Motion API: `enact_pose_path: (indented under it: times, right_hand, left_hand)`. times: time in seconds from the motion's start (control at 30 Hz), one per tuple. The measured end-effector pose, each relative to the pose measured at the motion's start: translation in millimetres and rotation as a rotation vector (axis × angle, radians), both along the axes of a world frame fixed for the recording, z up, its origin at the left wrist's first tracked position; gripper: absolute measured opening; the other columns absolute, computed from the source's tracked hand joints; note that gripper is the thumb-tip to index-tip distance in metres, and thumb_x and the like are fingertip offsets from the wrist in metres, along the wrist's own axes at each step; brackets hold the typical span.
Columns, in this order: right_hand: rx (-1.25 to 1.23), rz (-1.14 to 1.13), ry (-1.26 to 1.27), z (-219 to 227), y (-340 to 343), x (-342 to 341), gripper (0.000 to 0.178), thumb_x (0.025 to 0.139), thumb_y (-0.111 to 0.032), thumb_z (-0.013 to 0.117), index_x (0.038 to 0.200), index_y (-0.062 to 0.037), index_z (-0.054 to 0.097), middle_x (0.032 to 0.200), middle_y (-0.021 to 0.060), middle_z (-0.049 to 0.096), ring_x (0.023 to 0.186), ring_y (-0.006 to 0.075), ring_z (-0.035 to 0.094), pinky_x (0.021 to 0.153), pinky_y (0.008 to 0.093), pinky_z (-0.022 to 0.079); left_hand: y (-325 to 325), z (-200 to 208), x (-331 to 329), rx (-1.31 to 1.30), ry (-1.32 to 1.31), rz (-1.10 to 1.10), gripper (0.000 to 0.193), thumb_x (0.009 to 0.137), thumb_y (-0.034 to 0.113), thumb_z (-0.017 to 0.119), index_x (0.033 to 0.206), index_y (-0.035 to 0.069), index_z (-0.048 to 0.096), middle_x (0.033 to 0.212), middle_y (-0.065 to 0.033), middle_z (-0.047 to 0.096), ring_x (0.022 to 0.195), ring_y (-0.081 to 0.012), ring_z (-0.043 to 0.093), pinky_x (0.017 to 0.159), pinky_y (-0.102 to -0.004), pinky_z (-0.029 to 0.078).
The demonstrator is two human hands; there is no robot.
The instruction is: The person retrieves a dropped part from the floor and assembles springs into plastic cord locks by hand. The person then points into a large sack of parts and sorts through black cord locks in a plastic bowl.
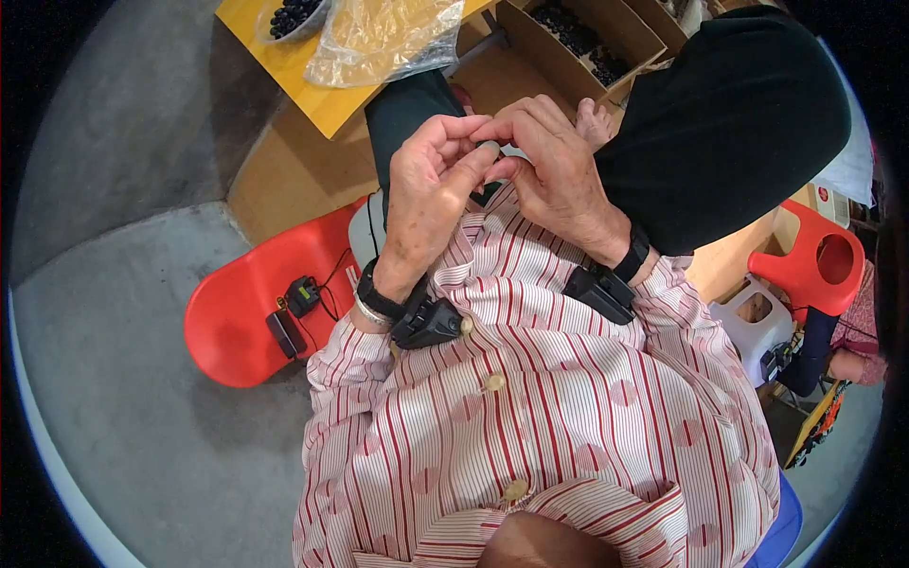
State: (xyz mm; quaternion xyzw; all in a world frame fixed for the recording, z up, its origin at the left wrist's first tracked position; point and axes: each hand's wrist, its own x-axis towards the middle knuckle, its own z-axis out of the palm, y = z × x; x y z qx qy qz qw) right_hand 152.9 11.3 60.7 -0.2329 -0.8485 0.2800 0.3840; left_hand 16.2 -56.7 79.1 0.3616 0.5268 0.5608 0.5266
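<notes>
My left hand and my right hand meet over my lap, fingertips nearly touching. Both are closed in a pinch, thumbs against forefingers. A small dark bit shows between the fingertips, too covered to name. Dark trousers cover my legs below and beyond the hands. Closest past my left hand lies a clear plastic bag on the yellow tabletop. A clear bowl of small dark round pieces stands at its left.
Cardboard boxes with dark pieces stand ahead, right of the tabletop. A red stool at my left carries small black devices with cables. To my right are a red stool, a white stool and another person's arm.
</notes>
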Motion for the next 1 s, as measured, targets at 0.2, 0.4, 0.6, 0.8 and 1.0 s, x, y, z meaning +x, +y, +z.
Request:
enact_pose_path:
  times: [0.2,0.4,0.6,0.8,1.0]
  right_hand:
    - [-0.159,0.013,0.057,2,-3,0,0.026,0.069,0.001,0.067,0.092,-0.0009,0.055,0.084,0.0108,0.052,0.082,0.0272,0.052,0.069,0.0365,0.042]
    - [-0.200,0.065,0.066,4,-2,0,0.026,0.072,0.005,0.060,0.096,-0.0004,0.053,0.087,0.0123,0.052,0.084,0.0284,0.052,0.072,0.0367,0.043]
    - [-0.230,0.065,0.100,5,-3,0,0.026,0.072,0.006,0.056,0.096,-0.0003,0.051,0.089,0.0132,0.051,0.086,0.0299,0.052,0.074,0.0375,0.043]
    - [-0.232,0.069,0.125,4,-3,0,0.024,0.075,0.001,0.058,0.099,-0.0003,0.052,0.091,0.0133,0.052,0.087,0.0296,0.053,0.074,0.0361,0.044]
    - [-0.557,0.195,0.167,5,-5,4,0.026,0.085,-0.016,0.061,0.104,0.0005,0.053,0.092,0.0088,0.054,0.083,0.0187,0.055,0.072,0.0291,0.044]
  left_hand:
    - [-3,-1,-8,-0.044,-0.089,-0.022,0.027,0.090,0.000,0.052,0.116,-0.006,0.051,0.101,-0.0088,0.063,0.083,-0.0084,0.059,0.071,-0.0205,0.049]
    - [-10,2,-9,0.080,0.085,-0.088,0.035,0.089,-0.004,0.049,0.124,-0.004,0.047,0.102,-0.0073,0.064,0.079,-0.0076,0.058,0.070,-0.0207,0.048]
    - [-9,6,-5,0.165,0.390,-0.073,0.035,0.088,-0.005,0.049,0.122,-0.001,0.048,0.088,-0.0102,0.067,0.073,-0.0099,0.061,0.069,-0.0235,0.049]
    - [-8,6,-2,0.204,0.437,-0.026,0.032,0.089,-0.003,0.049,0.121,-0.001,0.050,0.084,-0.0099,0.068,0.073,-0.0101,0.062,0.069,-0.0240,0.050]
    - [-9,14,-8,0.150,0.379,0.016,0.033,0.082,-0.006,0.057,0.114,0.003,0.058,0.086,-0.0084,0.067,0.074,-0.0110,0.063,0.069,-0.0240,0.050]
